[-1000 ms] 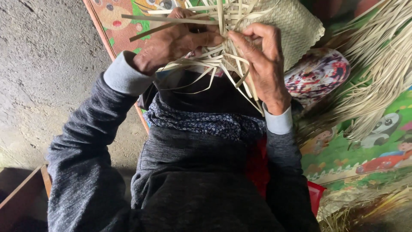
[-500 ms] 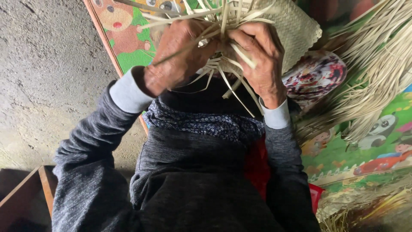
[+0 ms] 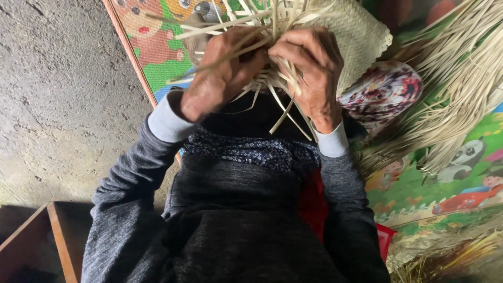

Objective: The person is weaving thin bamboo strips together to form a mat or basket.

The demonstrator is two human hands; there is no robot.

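Head view: left hand [image 3: 222, 78] and right hand [image 3: 309, 68] both pinch pale straw strips [image 3: 262, 31] beside a woven mat [image 3: 361, 31].

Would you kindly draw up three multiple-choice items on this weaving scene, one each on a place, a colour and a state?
1. Where does the loose pile of pale strips lie?
A. On the concrete floor at the left
B. On the cartoon mat at the right
C. Inside the wooden box

2. What colour are the sleeve cuffs?
A. Light grey
B. Red
C. Green

3. How do the two hands stand on the woven piece?
A. Both lie flat on the floor
B. Only one touches the strips
C. Both grip its loose strips

Answers:
1 B, the pile rests on the play mat.
2 A, both cuffs are pale grey.
3 C, the left hand and right hand close on strips.
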